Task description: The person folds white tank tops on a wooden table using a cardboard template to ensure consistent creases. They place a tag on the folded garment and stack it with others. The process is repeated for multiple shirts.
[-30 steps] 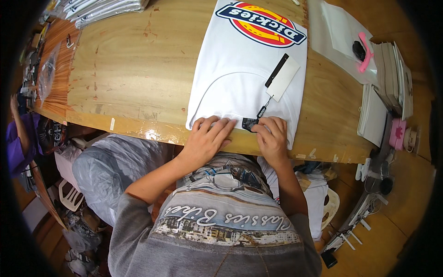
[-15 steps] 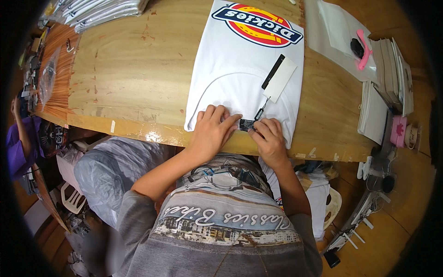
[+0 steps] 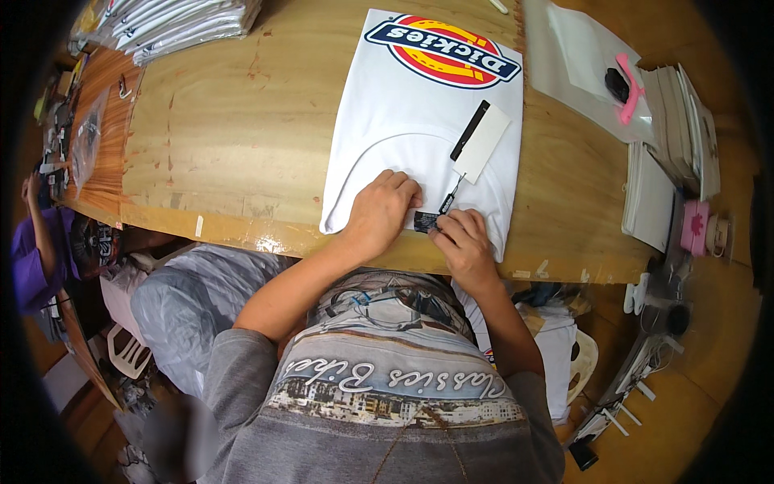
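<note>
Both hands at neck label of folded white tee.
L hand (image 3: 380, 211) flat on tee (image 3: 419, 121), holding nothing; R hand (image 3: 461, 242) pinches small black label (image 3: 425, 221); hang tag (image 3: 481, 142) just above.

Wooden table (image 3: 242, 121), white T-shirt (image 3: 419, 137), folded stack (image 3: 185, 20)

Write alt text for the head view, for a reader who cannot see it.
A person's left hand presses a white T-shirt flat on a wooden table, while the right hand pinches a small dark label at its collar. A white hang tag lies on the shirt.
</note>
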